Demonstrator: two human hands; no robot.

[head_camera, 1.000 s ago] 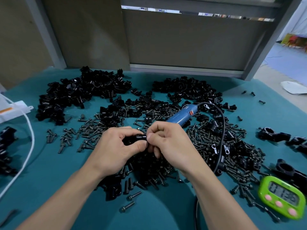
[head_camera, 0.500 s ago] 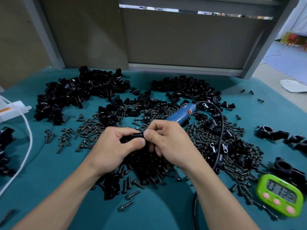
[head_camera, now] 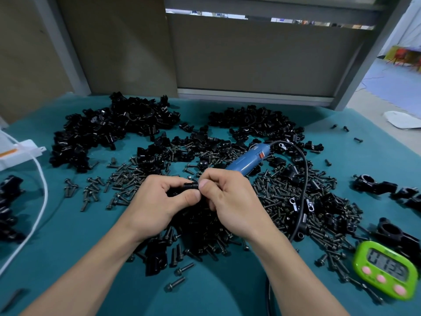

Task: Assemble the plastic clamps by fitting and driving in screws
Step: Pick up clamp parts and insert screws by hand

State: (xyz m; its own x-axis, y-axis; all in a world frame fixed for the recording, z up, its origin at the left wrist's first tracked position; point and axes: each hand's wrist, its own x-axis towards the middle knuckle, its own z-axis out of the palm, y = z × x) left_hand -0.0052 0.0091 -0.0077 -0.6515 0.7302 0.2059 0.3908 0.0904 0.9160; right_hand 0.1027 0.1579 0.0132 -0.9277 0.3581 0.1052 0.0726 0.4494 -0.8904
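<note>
Table: most work is outstanding. Loose clamp parts are heaped far left & far ctr. Screws are spread mid-table. A few assembled clamps sit at right edge. Blue screwdriver lies idle just beyond the hands. Left hand & right hand both pinch one clamp at ctr. Screw prob. being hand-fitted; driving not yet done.

left hand: frame centre, fingers curled, thumb pinching clamp piece | right hand: just beside, thumb and forefinger pinching same piece | 2 bare forearms: from lower edge, converging
</note>
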